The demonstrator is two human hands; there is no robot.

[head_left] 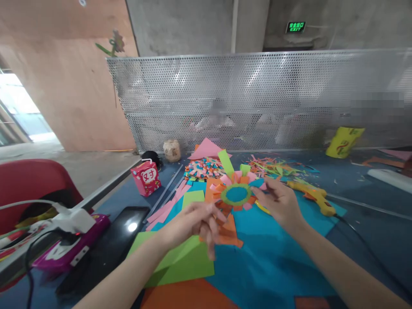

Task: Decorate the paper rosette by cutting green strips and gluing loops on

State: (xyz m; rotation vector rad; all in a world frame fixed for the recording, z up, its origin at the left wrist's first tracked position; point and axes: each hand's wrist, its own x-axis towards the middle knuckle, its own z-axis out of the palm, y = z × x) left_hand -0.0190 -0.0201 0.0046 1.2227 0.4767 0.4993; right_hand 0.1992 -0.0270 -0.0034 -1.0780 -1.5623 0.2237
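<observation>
A round paper flower point(237, 195) with a blue centre, a green ring and pink, orange, green and blue petals is held up above the table. My right hand point(279, 201) pinches it at the right edge, by a blue petal. At its lower left is my left hand point(201, 221), fingers apart and pointing to the right, slightly blurred. Whether those fingertips touch the petals I cannot tell. Beneath both hands lie blue point(267, 257), green point(183, 262) and orange point(230, 231) paper sheets.
A yellow glue gun point(313, 197) with a black cord lies at right. Behind are piled paper pieces point(204, 167) and shredded strips point(273, 165). At left are a pink drink carton point(146, 178), a phone point(128, 227) and a purple power strip point(72, 246). A perforated metal screen point(225, 86) borders the back.
</observation>
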